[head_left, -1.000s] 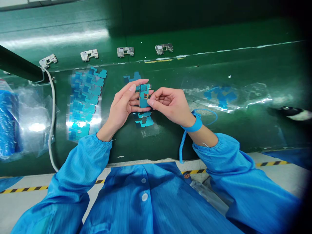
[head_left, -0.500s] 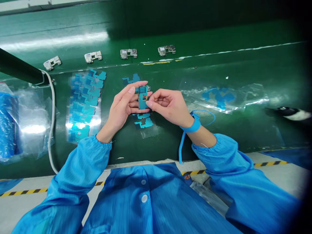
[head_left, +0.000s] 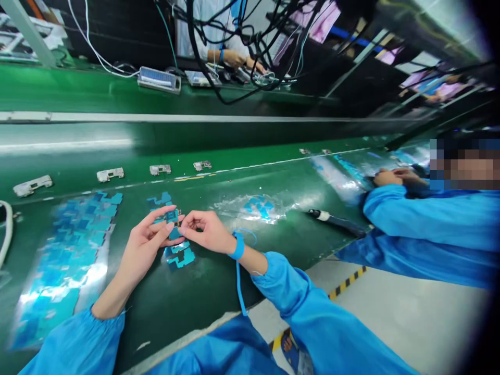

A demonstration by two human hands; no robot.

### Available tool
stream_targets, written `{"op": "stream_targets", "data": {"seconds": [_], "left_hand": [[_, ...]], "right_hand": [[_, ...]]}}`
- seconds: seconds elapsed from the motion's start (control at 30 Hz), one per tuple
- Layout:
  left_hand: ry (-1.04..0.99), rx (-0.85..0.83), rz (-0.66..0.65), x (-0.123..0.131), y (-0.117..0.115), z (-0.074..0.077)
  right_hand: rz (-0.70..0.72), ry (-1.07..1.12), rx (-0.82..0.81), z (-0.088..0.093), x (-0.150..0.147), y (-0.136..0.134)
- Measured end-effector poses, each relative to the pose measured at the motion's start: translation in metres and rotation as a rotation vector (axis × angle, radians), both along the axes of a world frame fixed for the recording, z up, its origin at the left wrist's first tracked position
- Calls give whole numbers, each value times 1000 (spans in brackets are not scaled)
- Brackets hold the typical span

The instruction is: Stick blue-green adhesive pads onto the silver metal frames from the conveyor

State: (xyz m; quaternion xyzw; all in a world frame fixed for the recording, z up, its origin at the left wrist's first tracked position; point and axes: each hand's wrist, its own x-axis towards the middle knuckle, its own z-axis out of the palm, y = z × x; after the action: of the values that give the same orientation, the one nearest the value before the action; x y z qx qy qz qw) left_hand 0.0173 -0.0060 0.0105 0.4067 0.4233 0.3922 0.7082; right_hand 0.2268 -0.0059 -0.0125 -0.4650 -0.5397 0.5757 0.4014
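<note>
My left hand [head_left: 144, 242] holds a small circuit board [head_left: 172, 215] between thumb and fingers, its blue-green face towards me. From the right, my right hand [head_left: 211, 233] pinches at the board's edge with thumb and forefinger; whether a bit of film is also in that pinch is too small to tell. A blue wrist strap [head_left: 238, 246] with a coiled cord circles my right wrist. Just below the hands lie cut pieces of blue film [head_left: 183, 257], and another blue film piece [head_left: 161, 199] lies behind them.
To the left lies a large sheet of blue film cut-outs [head_left: 78, 234]. Several metal-shielded boards [head_left: 110, 174] stand in a row behind. Clear plastic with blue scraps [head_left: 260, 207] and a black-and-white tool [head_left: 320, 214] lie to the right. A co-worker's hands [head_left: 390, 177] work farther right.
My view has tilted up and swung right, bringing the co-workers and hanging cables into sight. Both hands stay together at the circuit board, with their grip much the same.
</note>
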Motion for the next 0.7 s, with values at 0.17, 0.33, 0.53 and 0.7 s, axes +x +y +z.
{"op": "stream_targets", "data": {"seconds": [0.17, 0.33, 0.53, 0.7], "left_hand": [[19, 6, 3, 3, -1, 6], [1, 40, 43, 6, -4, 8], [-30, 95, 82, 7, -5, 2], [-72, 104, 91, 6, -2, -2]], "right_hand": [[1, 14, 14, 1, 0, -1], [-30, -39, 88, 4, -1, -2], [-59, -99, 180, 7, -2, -7], [-72, -73, 183, 5, -1, -7]]}}
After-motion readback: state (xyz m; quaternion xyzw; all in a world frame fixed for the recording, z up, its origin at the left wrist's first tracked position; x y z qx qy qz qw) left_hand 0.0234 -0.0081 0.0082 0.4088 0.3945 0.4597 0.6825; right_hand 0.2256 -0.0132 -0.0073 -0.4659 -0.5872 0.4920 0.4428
